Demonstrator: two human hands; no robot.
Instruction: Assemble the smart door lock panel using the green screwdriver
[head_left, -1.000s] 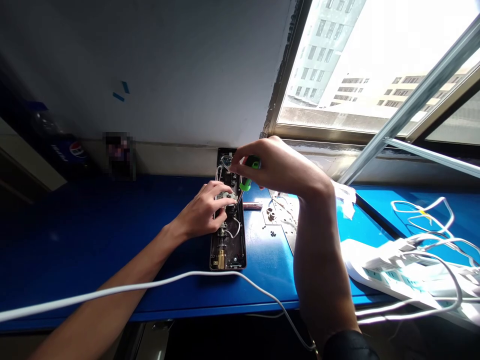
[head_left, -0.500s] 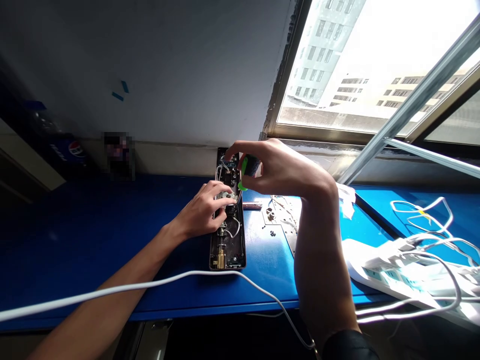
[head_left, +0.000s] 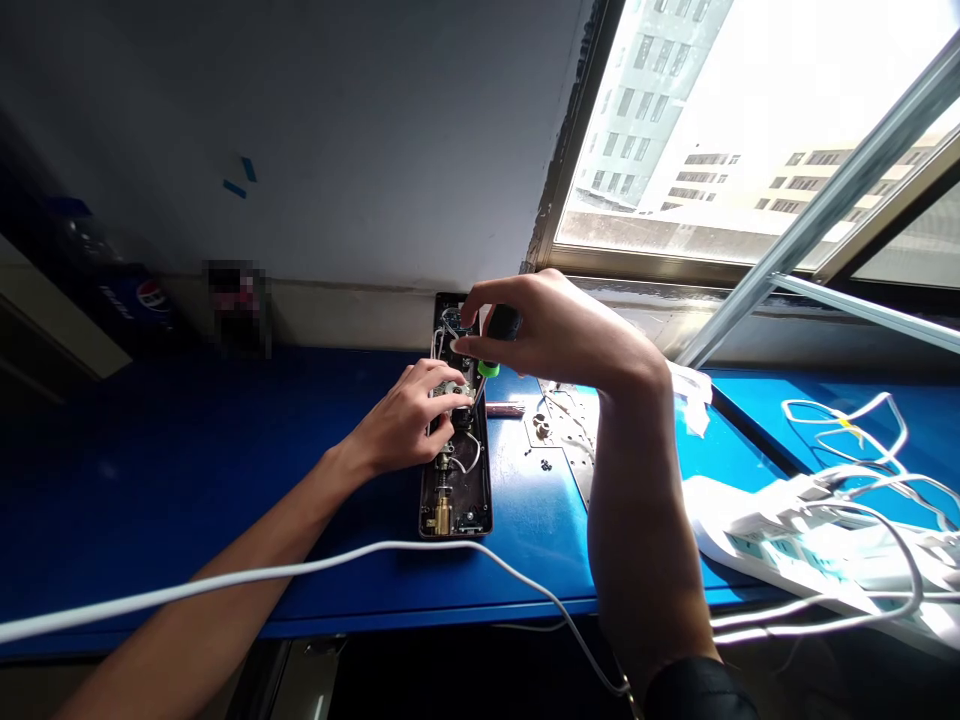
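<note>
A long black lock housing (head_left: 480, 490) lies open on the blue bench (head_left: 187, 480), with white wires and a brass cylinder (head_left: 441, 517) inside. My left hand (head_left: 401, 420) grips a metal mechanism (head_left: 454, 390) in the housing's middle. My right hand (head_left: 555, 335) is above the housing's far end, holding a black-and-green screwdriver (head_left: 501, 325) upright. Its thin shaft reaches down beside the metal mechanism. The exact spot where its tip rests is hidden.
A perforated metal plate (head_left: 566, 430) and several small dark screws (head_left: 545, 465) lie right of the housing, with a copper-coloured rod (head_left: 504, 408). A white power strip (head_left: 772, 530) and tangled cables sit at right. A white cable (head_left: 300, 570) crosses my left forearm.
The screwdriver handle has turned in my right fingers, showing more black and less green. My left hand has stayed on the mechanism.
</note>
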